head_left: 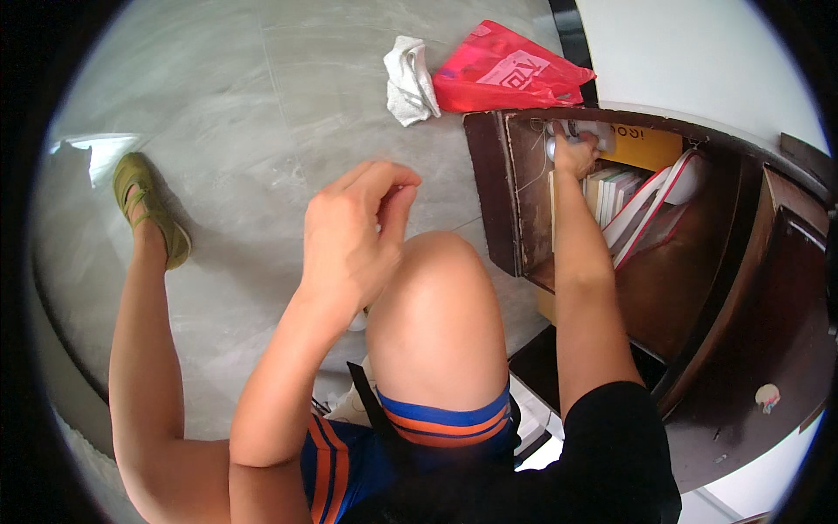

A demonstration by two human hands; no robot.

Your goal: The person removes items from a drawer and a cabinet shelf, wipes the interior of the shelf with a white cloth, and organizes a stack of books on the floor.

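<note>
My right hand point(576, 157) reaches into the dark brown wooden cabinet point(492, 194), its fingers partly spread at a smooth, rounded white object point(551, 147). That object sits at the fingertips, in the corner beyond the hand; from here I cannot tell whether I grip it or only touch it. My left hand point(353, 231) hangs above the floor, fingers loosely curled toward the thumb — whether anything is tucked inside, I cannot tell.

Just right of the right hand stands a flat-faced yellow box point(648, 148) of smooth card. Nearer me than that hand, a row of thin, pale-edged books point(611, 194) stands upright, and a white band with red edging point(650, 208) leans aslant beside them. The cabinet's wood is worn, its edges chipped, and the glossy dark brown door point(768, 349) lies well to the right of my right hand.

Beyond the left hand, a rumpled white cloth point(410, 80) of rough weave touches a creased, shiny red plastic bag point(506, 70). Both lie on a smooth, cloudy grey floor point(262, 96); a plain white wall point(698, 57) rises beyond the cabinet.

The yellow box carries dark lettering, the bag a pale printed panel, and the door a small round sticker point(767, 399), too small to make out.
</note>
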